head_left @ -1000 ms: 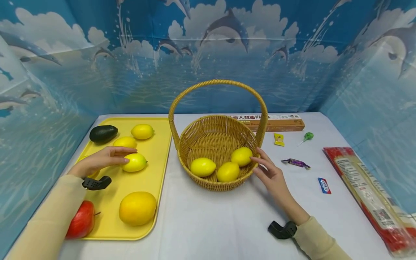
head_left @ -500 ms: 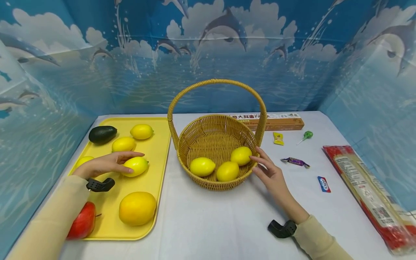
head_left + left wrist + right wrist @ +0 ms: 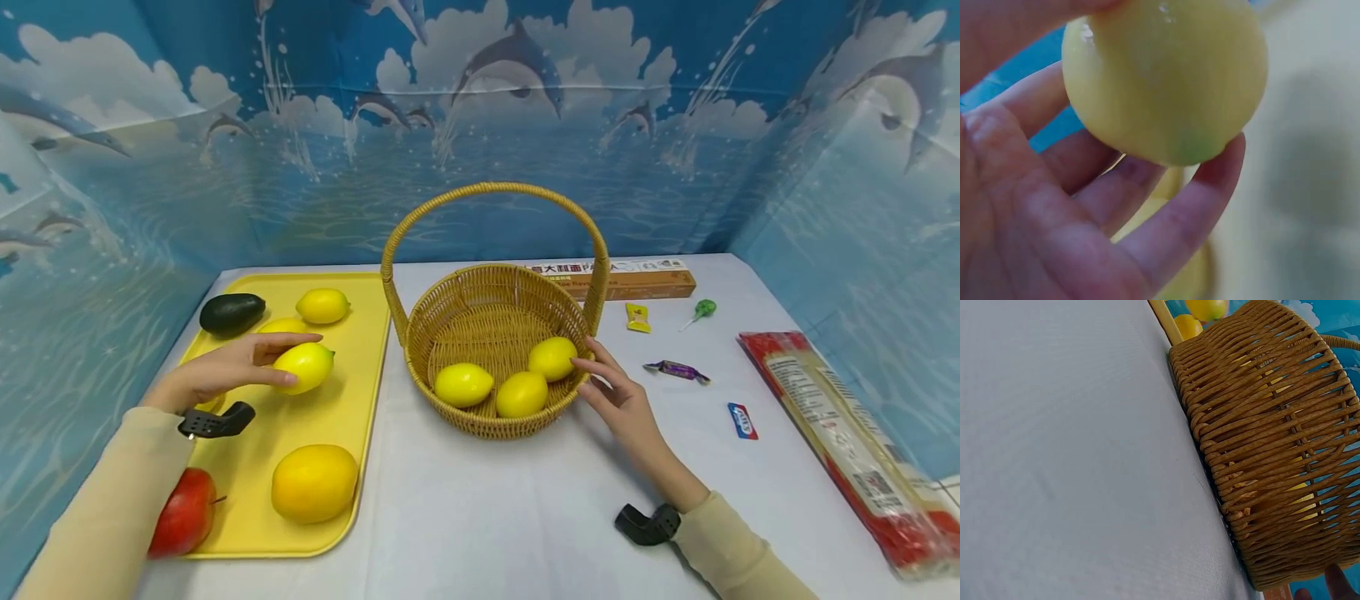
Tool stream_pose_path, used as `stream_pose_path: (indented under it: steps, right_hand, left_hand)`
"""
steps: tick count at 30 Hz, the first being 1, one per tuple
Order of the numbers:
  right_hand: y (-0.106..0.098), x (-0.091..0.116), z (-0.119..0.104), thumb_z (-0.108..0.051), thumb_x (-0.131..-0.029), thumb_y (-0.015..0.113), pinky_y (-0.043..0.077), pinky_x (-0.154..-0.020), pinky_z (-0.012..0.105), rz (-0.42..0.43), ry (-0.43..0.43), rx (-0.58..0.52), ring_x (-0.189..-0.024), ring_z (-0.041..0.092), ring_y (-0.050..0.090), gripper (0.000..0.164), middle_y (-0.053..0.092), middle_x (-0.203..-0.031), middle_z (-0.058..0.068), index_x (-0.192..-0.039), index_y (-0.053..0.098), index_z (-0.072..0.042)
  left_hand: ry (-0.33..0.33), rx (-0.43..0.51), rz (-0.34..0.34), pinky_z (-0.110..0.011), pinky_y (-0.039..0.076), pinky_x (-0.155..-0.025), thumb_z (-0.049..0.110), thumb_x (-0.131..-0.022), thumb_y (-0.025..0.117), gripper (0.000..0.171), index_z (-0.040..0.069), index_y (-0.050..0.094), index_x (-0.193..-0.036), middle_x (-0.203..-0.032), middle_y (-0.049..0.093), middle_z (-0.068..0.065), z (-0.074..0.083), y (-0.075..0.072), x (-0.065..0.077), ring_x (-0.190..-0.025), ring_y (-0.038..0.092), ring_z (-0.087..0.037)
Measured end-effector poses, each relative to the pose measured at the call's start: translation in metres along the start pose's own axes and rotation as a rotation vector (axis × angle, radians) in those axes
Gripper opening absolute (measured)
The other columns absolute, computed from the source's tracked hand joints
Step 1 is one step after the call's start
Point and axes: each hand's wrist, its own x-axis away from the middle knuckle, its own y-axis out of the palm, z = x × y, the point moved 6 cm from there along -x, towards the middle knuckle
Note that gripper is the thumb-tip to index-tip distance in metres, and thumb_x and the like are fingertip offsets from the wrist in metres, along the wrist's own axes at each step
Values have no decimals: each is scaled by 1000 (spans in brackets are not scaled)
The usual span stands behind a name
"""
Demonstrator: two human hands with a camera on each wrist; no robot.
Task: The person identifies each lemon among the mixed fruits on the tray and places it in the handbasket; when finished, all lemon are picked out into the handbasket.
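My left hand (image 3: pixel 225 367) pinches a yellow lemon (image 3: pixel 307 368) between thumb and fingers, above the yellow tray (image 3: pixel 322 417). In the left wrist view the same lemon (image 3: pixel 1166 81), with a greenish tip, sits at the fingertips, clear of the palm. My right hand (image 3: pixel 622 408) holds the right rim of a wicker basket (image 3: pixel 495 333), fingers over the edge. Inside the basket lie three lemons (image 3: pixel 463 385) near its front. The right wrist view shows the basket's woven side (image 3: pixel 1272 444) and only fingertips at the lower corner.
On the tray are a dark avocado (image 3: pixel 232 315), another lemon (image 3: pixel 322 306), a partly covered one (image 3: pixel 283 325), a mango-like yellow fruit (image 3: pixel 315 483) and a red apple (image 3: pixel 183 512). Right of the basket lie a pasta box (image 3: pixel 645 283), small sweets (image 3: pixel 677 371), a lollipop (image 3: pixel 703 309) and a long packet (image 3: pixel 840 450).
Half a second ago the lemon was lower; my left hand has raised it off the tray. My right hand has stayed at the basket's rim, and the whole head view has shifted slightly.
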Motion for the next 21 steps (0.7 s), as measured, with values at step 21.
stream_pose_path:
  steps: [21]
  right_hand:
    - [0,0,1,3,-94,53,24,-103,54,2,-4,1,-137,18,21,31,29,-150,4,-124,55,7]
  left_hand:
    - [286,190,-105,-42,49,-84,4,-90,61,59,9,38,-144,-139,37,-15,126,45,-8,-112,49,-31]
